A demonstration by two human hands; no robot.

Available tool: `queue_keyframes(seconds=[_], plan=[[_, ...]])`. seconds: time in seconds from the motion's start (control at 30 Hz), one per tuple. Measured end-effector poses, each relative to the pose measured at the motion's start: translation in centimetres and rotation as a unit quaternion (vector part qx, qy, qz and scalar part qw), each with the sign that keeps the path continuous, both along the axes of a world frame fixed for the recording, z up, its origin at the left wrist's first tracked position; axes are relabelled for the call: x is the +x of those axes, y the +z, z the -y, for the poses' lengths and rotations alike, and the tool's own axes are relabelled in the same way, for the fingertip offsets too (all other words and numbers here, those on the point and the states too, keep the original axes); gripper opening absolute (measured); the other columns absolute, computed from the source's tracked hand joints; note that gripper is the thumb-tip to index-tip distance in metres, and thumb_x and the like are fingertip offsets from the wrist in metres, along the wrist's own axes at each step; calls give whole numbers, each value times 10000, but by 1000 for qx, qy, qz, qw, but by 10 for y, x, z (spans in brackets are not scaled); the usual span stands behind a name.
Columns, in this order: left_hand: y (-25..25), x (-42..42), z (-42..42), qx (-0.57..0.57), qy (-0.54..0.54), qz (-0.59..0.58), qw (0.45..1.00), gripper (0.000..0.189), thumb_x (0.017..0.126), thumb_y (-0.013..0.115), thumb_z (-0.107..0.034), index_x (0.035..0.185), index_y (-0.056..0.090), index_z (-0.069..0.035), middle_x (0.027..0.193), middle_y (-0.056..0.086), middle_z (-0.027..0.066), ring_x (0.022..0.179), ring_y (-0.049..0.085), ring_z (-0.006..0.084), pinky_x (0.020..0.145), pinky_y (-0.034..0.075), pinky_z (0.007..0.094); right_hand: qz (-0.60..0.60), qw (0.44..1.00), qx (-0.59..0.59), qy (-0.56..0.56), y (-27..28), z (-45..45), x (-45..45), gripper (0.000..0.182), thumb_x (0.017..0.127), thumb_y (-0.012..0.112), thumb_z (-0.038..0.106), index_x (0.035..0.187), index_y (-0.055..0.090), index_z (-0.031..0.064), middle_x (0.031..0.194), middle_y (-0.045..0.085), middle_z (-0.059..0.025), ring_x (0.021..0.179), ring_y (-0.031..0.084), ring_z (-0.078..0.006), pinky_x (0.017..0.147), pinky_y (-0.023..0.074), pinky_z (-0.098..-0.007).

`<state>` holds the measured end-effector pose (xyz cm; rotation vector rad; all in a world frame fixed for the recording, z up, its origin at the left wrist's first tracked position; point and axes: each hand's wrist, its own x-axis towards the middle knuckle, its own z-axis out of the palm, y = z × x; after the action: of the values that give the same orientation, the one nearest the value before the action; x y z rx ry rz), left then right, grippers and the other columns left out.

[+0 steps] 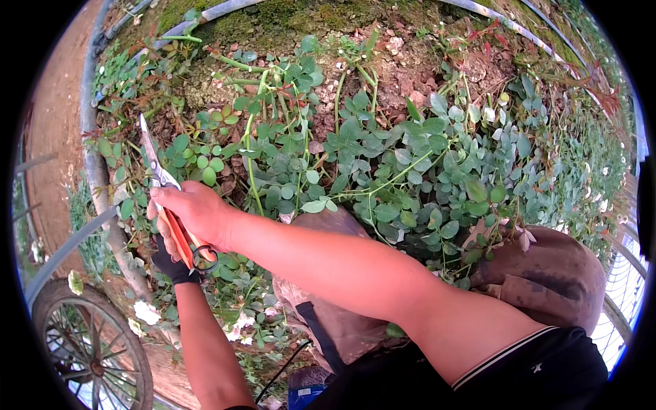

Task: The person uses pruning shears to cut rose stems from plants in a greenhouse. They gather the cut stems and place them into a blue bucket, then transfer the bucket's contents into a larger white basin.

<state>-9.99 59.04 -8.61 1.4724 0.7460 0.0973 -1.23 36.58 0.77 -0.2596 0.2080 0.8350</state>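
My bare right hand (197, 207) reaches across to the left and grips pruning shears (177, 236) by their orange handles. The metal blades point up and away, over leafy stems at the bed's left edge. A black ring hangs at the handle end. Just below, my left hand (174, 264) wears a black glove; its fingers are mostly hidden by the right hand and leaves, so I cannot tell whether it holds anything. Before me grow rose bushes (353, 133) with green leaves, some reddish shoots and several cut stem ends.
A grey pipe (89, 118) borders the bed at left, and another pipe (66, 256) slants toward it. A spoked wheel (95, 359) stands at lower left. White-pink roses (147, 311) bloom nearby. My knees in camouflage trousers (538, 271) press among the foliage. A blue object (305, 392) sits below.
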Motion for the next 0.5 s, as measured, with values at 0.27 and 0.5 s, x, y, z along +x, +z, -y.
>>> queue_keyframes(seconds=[0.27, 0.5], plan=[[-16, -15, -33, 267, 39, -101, 958, 318, 828, 598, -271, 846, 618, 45, 770, 603, 46, 642, 549, 148, 581, 447, 334, -52, 987, -34, -147, 11, 31, -7, 359, 940, 409, 355, 1042, 490, 21, 751, 566, -69, 662, 621, -225, 632, 532, -379], [32, 12, 30, 140, 149, -101, 974, 335, 830, 604, -268, 867, 605, 65, 825, 621, 72, 675, 573, 170, 595, 466, 336, -65, 985, -151, 55, -7, 56, 11, 390, 911, 450, 402, 1009, 502, 29, 736, 561, -60, 636, 605, -201, 581, 528, -364]])
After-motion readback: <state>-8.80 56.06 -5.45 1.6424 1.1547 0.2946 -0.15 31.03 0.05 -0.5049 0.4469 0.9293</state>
